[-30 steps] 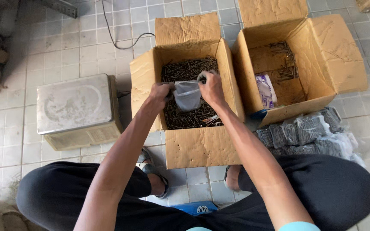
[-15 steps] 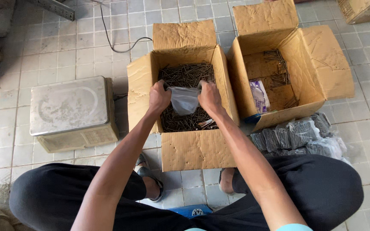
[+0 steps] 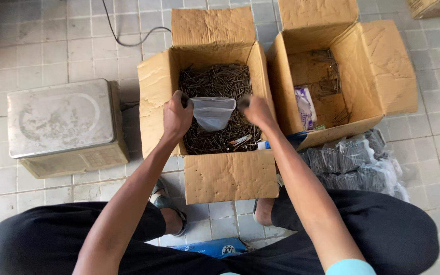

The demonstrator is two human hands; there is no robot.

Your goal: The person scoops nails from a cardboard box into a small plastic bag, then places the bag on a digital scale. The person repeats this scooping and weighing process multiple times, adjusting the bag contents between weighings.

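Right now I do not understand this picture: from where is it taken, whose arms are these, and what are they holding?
The camera is worn on a person's head and looks down, so you see that person's own two arms and, at the bottom, their knees in dark trousers. The left hand and the right hand hold a small clear plastic bag by its top edges, one hand on each side, above an open cardboard box full of dark nails. Beside it stands a second cardboard box, almost empty. On the tiled floor to the left sits a weighing scale with a metal top, and to the right lie filled bags of nails.
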